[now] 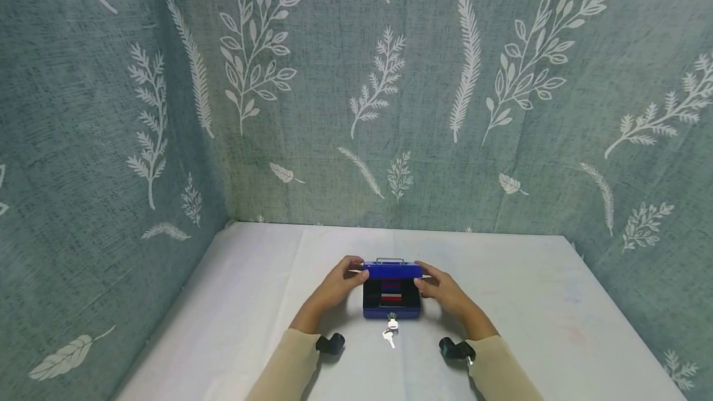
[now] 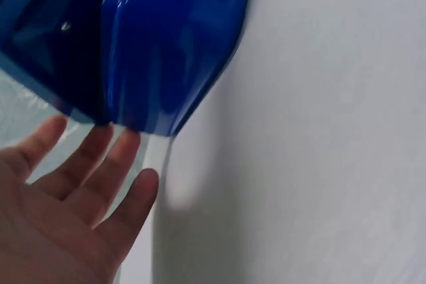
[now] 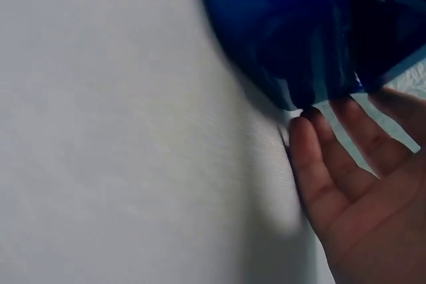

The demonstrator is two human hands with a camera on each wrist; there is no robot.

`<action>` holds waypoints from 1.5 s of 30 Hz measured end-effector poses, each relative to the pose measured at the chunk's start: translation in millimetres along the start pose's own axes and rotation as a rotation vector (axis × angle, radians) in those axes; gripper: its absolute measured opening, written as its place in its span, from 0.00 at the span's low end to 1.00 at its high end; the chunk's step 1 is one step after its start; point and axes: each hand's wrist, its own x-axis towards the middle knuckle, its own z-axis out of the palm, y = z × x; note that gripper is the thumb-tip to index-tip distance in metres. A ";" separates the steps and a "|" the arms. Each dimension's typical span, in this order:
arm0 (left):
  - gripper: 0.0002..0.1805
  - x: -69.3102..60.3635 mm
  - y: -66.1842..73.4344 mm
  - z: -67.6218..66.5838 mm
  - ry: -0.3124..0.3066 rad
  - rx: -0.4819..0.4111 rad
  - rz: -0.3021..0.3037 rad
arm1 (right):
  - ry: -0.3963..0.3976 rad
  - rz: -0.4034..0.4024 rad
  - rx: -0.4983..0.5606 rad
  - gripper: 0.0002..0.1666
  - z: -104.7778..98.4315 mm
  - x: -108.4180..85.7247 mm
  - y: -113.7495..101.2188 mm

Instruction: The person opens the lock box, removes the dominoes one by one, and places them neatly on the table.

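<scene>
A small blue metal box stands on the white table with its lid raised and a wire handle on top. Red and white strips show in its dark interior. Two keys hang at the front lock. My left hand touches the lid's left end; in the left wrist view that hand has its fingers extended at the edge of the blue metal. At the lid's right end is my right hand; the right wrist view shows it with nearly straight fingertips against the blue metal.
The white table spreads around the box. Green-grey cloth with white leaf prints hangs behind it and along both sides. Black wrist cameras sit at the left sleeve and the right sleeve.
</scene>
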 end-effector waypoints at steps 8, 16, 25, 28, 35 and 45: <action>0.18 -6.1 6.8 7.4 0.091 0.050 0.042 | 0.078 0.007 -0.037 0.31 10.0 -8.2 -23.0; 0.25 -6.5 -0.2 7.7 -0.018 -0.049 0.046 | 0.120 0.033 0.029 0.30 11.3 -1.2 -15.5; 0.45 -7.2 -0.3 8.7 -0.127 -0.032 0.028 | 0.129 -0.017 -0.122 0.32 12.0 4.2 6.6; 0.49 -6.1 -1.0 8.3 -0.162 -0.042 0.029 | 0.129 -0.028 -0.151 0.31 12.7 4.4 7.7; 0.52 -1.5 -3.3 10.3 -0.170 -0.013 -0.024 | 0.136 -0.008 -0.147 0.31 10.4 7.2 9.7; 0.54 9.7 -2.0 15.0 -0.187 -0.073 0.008 | 0.202 0.025 -0.118 0.30 7.2 14.3 8.6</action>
